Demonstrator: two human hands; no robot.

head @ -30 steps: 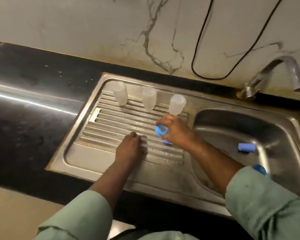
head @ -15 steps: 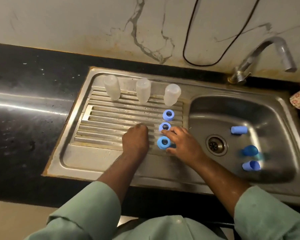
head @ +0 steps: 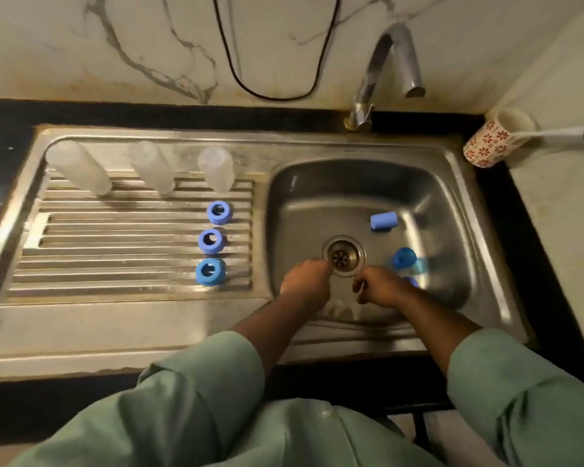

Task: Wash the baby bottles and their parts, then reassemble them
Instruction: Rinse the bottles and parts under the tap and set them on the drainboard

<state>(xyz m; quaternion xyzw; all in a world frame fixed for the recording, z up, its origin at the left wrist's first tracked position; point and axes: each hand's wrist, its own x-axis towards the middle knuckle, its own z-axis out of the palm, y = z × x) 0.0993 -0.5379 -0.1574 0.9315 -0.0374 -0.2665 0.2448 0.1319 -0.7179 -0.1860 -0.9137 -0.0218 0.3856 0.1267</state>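
Three clear bottles (head: 78, 170) (head: 152, 170) (head: 216, 170) stand upside down along the back of the drainboard (head: 115, 230). In front of the right-most bottle, three blue rings (head: 219, 212) (head: 210, 241) (head: 210, 272) sit in a column. Blue caps (head: 384, 221) (head: 404, 258) lie in the sink basin (head: 452, 210); a third is mostly hidden behind my right hand. Both hands are low in the basin by the drain (head: 343, 256). My left hand (head: 305, 281) has its fingers curled downward. My right hand (head: 381, 286) pinches a thin pale part at its fingertips. Faint translucent shapes lie between the hands.
The faucet (head: 385, 62) arches over the back of the basin. A floral cup (head: 489, 143) lies on its side on the right counter with a white handle (head: 553, 133) sticking out. A black cable (head: 273, 92) hangs on the wall. Black countertop surrounds the sink.
My right hand let go of the third blue ring on the drainboard. Both hands moved right, off the drainboard and down into the basin near the drain.
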